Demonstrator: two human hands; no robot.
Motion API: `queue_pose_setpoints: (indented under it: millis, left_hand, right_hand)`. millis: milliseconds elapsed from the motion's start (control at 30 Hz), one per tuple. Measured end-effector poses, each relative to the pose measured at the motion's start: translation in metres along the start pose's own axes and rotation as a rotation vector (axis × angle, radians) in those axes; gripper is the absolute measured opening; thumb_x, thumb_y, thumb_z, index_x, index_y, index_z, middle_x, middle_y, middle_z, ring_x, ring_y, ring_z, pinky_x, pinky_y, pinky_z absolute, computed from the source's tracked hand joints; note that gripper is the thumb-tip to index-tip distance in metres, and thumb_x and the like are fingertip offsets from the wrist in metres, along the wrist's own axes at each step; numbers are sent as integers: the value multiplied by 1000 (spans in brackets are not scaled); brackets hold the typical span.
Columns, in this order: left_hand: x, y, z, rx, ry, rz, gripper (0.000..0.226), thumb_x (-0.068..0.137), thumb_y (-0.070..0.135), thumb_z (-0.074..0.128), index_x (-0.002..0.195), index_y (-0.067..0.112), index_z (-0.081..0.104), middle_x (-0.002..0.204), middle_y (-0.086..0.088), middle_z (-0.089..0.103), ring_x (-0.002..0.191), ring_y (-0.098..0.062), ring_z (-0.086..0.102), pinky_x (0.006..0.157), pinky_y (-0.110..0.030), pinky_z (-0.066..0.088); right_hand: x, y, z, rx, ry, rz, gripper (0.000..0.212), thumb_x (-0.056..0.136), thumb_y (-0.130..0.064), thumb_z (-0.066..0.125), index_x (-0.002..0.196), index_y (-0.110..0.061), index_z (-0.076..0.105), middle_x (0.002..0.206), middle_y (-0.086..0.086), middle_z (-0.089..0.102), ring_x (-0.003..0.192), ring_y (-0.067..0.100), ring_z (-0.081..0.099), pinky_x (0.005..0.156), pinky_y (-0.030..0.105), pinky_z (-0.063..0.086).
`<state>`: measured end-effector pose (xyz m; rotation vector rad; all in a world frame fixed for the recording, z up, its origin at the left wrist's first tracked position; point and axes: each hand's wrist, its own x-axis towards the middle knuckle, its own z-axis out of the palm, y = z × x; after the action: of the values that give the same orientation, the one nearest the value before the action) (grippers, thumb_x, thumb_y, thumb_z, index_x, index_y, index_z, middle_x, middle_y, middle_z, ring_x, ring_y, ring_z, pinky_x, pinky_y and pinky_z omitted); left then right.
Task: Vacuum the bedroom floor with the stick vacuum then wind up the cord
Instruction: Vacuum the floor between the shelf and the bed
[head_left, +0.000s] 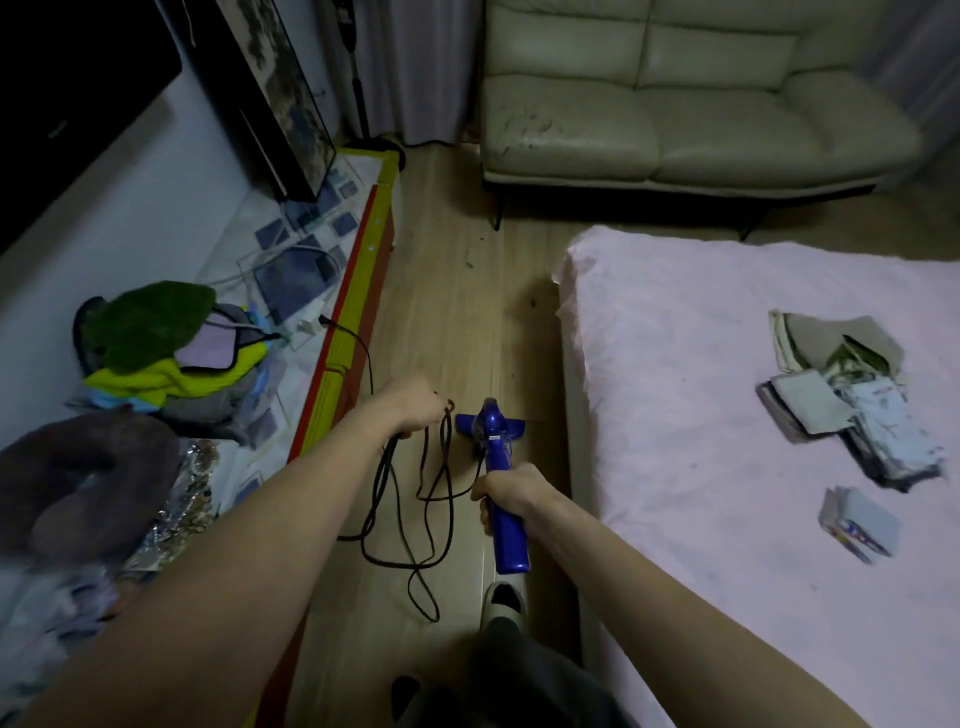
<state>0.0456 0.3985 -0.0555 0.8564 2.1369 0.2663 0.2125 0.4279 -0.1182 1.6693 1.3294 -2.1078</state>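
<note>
A blue stick vacuum stands on the wooden floor between a low platform and a bed, its head near the middle of the view. My right hand grips its blue handle. My left hand holds several loops of the black cord, which hang down and trail over the floor. One strand of the cord runs left and up to a plug at a white power strip on the platform.
A bed with a pink cover and papers fills the right. At left is a low platform with a red and yellow edge, piled with clothes and cushions. A pale sofa stands across the far end. Debris lies on the floor ahead.
</note>
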Motion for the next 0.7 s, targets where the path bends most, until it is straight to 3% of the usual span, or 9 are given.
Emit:
queue_pose_setpoints:
  millis: [333, 500, 700]
  left_hand:
    - [4, 4, 9, -5, -79, 63, 23, 98, 22, 45, 95, 8, 62, 66, -2, 44, 57, -13, 40, 49, -23, 33]
    - [30, 12, -1, -8, -81, 61, 23, 97, 23, 44, 92, 9, 61, 65, -2, 46, 56, -13, 41, 48, -24, 33]
    - [85, 24, -29, -38, -65, -17, 28, 98, 26, 44, 100, 6, 64, 63, -2, 46, 53, -14, 43, 47, -24, 35]
  right_hand:
    - [7, -9, -1, 75, 101, -17, 39, 86, -5, 61, 121, -7, 45, 89, 11, 59, 64, 17, 57, 52, 28, 49]
    - [39, -33, -4, 73, 134, -3, 37, 85, -5, 61, 119, -6, 47, 98, 13, 59, 78, 22, 58, 72, 32, 52]
    - [93, -96, -31, 56, 129, 14, 41, 84, -2, 63, 120, -6, 44, 89, 12, 59, 65, 18, 56, 55, 28, 49]
